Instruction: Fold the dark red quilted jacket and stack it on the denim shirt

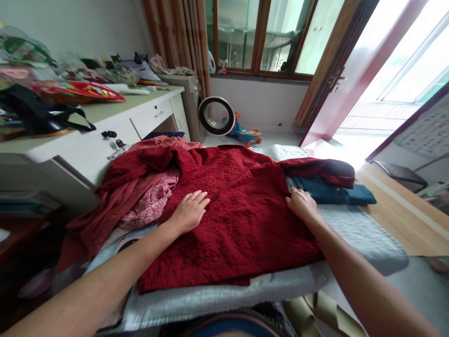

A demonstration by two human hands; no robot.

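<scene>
You can read no text, label, brand, number or sign anywhere in your view. At your ten o'clock, the red packet (84, 92) on the desk (145, 105) carries pale and yellow markings, too blurred for you to make out.

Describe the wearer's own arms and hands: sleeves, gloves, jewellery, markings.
The left hand and right hand are bare: no gloves, rings or watch visible. The left forearm and right forearm are uncovered, with no sleeves in view and no cables or clear markings.
</scene>
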